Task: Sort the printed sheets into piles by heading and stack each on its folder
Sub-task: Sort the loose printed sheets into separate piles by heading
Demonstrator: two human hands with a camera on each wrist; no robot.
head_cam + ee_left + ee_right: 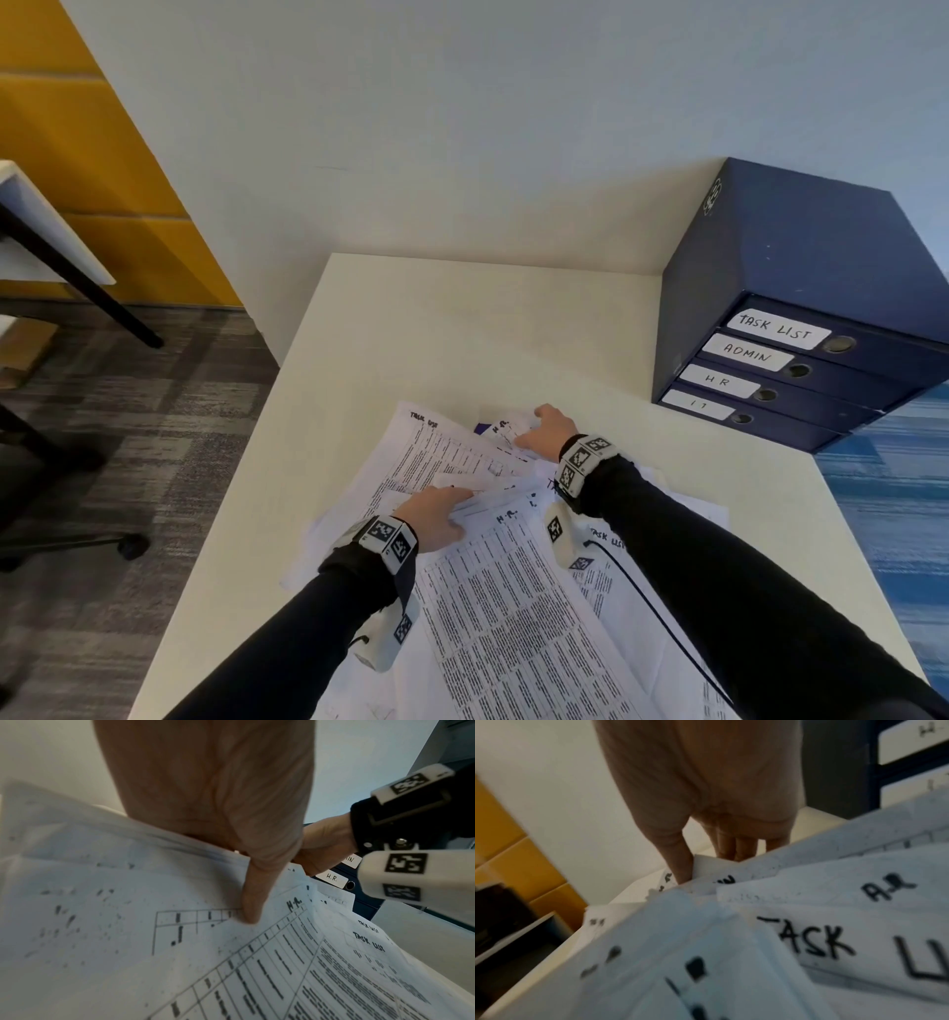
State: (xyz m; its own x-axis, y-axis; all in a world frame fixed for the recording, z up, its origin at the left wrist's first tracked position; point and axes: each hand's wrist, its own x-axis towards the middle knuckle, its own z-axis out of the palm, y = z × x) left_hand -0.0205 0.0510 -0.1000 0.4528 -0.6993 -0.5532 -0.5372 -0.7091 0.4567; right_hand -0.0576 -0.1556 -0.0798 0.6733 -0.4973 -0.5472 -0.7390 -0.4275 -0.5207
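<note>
A loose pile of printed sheets with handwritten headings such as H.R. and TASK LIST covers the near half of the cream table. My left hand is dug into the pile's middle. Its thumb presses on top of a sheet while the fingers are hidden beneath the upper sheets. My right hand is at the pile's far end and pinches a small sheet headed H.R., thumb on one side and fingers behind. Several dark blue folders labelled TASK LIST, ADMIN, HR and IT lie stacked at the far right.
The folder stack stands against the white wall. The table's left edge drops to grey carpet, where a chair wheel and another desk stand. Bare tabletop lies between the pile and the wall. Blue carpet lies to the right.
</note>
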